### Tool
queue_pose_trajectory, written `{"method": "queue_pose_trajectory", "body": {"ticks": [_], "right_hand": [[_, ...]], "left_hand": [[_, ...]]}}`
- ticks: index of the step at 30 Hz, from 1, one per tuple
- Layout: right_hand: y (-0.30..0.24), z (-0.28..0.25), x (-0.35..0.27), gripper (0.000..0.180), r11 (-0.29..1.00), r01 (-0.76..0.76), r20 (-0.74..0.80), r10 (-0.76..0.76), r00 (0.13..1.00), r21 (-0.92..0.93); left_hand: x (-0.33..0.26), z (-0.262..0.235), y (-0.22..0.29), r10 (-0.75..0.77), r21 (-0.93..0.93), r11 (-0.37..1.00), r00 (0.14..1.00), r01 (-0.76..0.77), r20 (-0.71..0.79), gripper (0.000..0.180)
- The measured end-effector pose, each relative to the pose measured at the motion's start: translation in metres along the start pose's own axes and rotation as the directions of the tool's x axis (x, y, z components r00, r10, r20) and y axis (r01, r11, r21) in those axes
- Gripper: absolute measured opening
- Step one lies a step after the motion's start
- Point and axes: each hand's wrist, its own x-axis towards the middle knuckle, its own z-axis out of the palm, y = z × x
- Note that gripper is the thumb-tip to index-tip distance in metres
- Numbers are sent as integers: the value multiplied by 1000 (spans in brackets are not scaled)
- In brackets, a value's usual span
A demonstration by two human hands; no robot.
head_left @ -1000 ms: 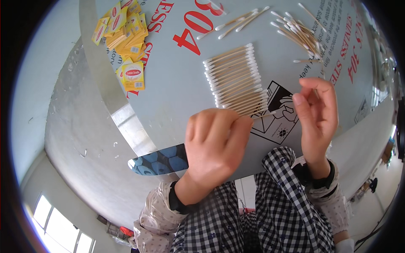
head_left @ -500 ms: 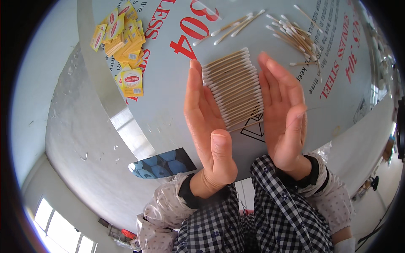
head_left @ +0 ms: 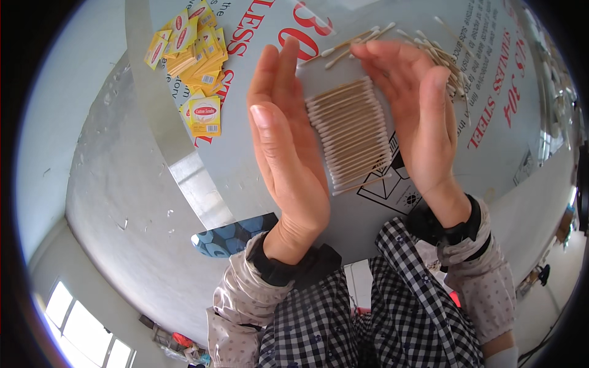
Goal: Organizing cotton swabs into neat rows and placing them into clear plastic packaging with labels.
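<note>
Several cotton swabs lie side by side in a neat flat row on the grey table sheet, their white tips lined up at both ends. One cotton swab rests slightly apart at the near end of that row. My left hand stands on edge along the row's left side, fingers stretched forward and thumb raised. On the other side my right hand is cupped, its fingers apart and curving inward past the far right corner. Neither hand holds anything.
Yellow paper packets are piled at the far left. Loose cotton swabs lie beyond the row, and a heap of others sits at the far right, partly behind my right hand. A blue patterned piece lies by the near edge.
Both hands have moved forward along the row, and the left has also drawn outward from it. The right fingers now curl over toward the far end. The row's swabs look more closely packed.
</note>
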Motion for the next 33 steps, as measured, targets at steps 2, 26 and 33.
{"method": "queue_pose_trajectory", "body": {"ticks": [2,26,33], "right_hand": [[-4,3,-8,70,1000,-18,5,18,1000,-26],[-38,-37,-85,18,967,-208,-204,176,963,-148],[-37,-29,-58,15,838,-71,-67,42,997,-541]], "left_hand": [[-4,-3,-1,-14,30,999,1000,13,28,69],[-85,-44,29,-318,805,-6,764,-594,561,94],[-72,-24,19,-385,837,-73,790,-542,478,97]]}}
